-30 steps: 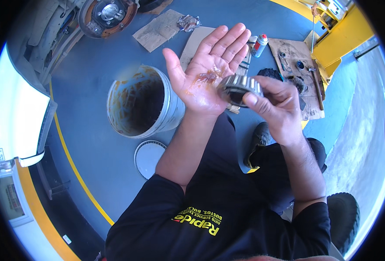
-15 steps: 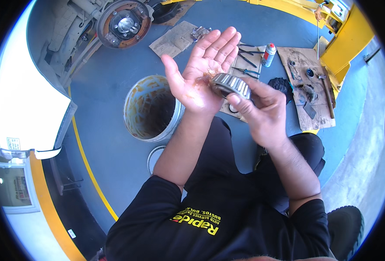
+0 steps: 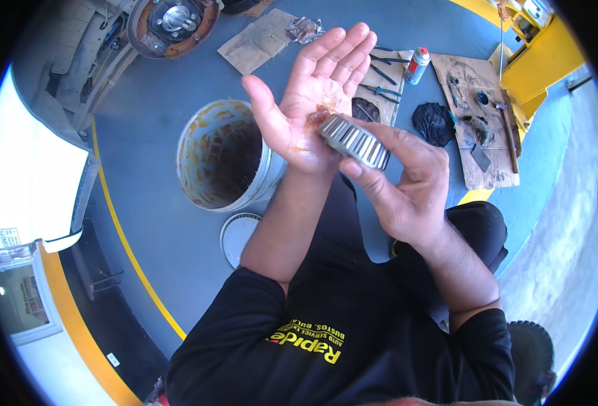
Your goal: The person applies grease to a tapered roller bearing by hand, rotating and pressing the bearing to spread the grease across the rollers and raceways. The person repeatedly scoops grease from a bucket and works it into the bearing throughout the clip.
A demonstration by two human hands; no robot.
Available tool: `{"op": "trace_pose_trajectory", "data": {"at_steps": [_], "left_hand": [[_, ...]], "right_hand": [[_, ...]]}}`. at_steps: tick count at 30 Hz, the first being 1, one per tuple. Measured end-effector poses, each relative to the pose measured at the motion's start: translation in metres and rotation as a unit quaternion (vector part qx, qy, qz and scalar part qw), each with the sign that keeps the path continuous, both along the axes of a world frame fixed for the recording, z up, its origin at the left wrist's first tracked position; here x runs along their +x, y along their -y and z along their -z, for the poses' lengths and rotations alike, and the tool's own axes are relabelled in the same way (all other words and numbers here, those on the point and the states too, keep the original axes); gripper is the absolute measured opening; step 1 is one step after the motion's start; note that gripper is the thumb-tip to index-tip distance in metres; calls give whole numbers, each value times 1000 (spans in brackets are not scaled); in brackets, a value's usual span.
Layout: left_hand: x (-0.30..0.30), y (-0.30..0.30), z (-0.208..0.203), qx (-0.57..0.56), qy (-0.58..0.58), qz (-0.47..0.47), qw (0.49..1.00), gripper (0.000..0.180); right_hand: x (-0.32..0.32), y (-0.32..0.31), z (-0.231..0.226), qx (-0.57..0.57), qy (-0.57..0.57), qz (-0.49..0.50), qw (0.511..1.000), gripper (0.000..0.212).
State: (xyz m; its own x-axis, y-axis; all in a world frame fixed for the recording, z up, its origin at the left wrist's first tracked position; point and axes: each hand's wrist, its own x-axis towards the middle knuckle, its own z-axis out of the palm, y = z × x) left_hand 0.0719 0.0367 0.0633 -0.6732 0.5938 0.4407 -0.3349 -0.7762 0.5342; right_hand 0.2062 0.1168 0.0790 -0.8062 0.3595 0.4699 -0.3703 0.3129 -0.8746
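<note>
My left hand (image 3: 309, 115) is held palm up with its fingers stretched out, and a smear of amber grease (image 3: 318, 119) lies on the palm. In my right hand (image 3: 407, 183) is a roller bearing (image 3: 356, 141), gripped by its ring between thumb and fingers. The bearing is tilted, its steel rollers facing up, and its far edge touches the grease on the left palm. Below and left of the hands stands a pail (image 3: 189, 176) with grease streaked over its inner wall. A round lid (image 3: 238, 237) lies on the floor beside it.
A spray can (image 3: 417, 65) and pliers (image 3: 380, 90) are ahead. Right of them, stained cardboard (image 3: 475, 176) carries a hammer (image 3: 509, 139) and small parts. A black cloth (image 3: 434, 124) lies nearby. A brake drum assembly (image 3: 177, 20) on a vehicle is at far left.
The bearing has tipped and turned in my right hand, showing more of its rollers, and sits slightly lower. My left hand stays open. The view has shifted a little.
</note>
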Motion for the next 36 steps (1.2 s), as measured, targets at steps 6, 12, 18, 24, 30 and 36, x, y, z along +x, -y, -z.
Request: {"op": "trace_pose_trajectory", "data": {"at_steps": [6,12,18,24,30,36], "left_hand": [[1,0,-7,27,40,19,999,119],[7,-4,-1,0,1,27,1000,110],[10,1,-3,12,79,40,996,110],[9,0,7,-7,10,29,1000,110],[11,8,-2,18,100,45,994,115],[8,7,3,16,54,51,997,121]], "right_hand": [[7,-12,-8,-237,73,-83,965,28],[10,-6,-3,95,12,38,995,33],[17,-15,-7,-187,86,-69,976,30],[12,-4,-4,107,9,26,994,32],[14,-6,-2,-140,73,-67,985,32],[7,4,-2,200,-47,28,978,37]]}}
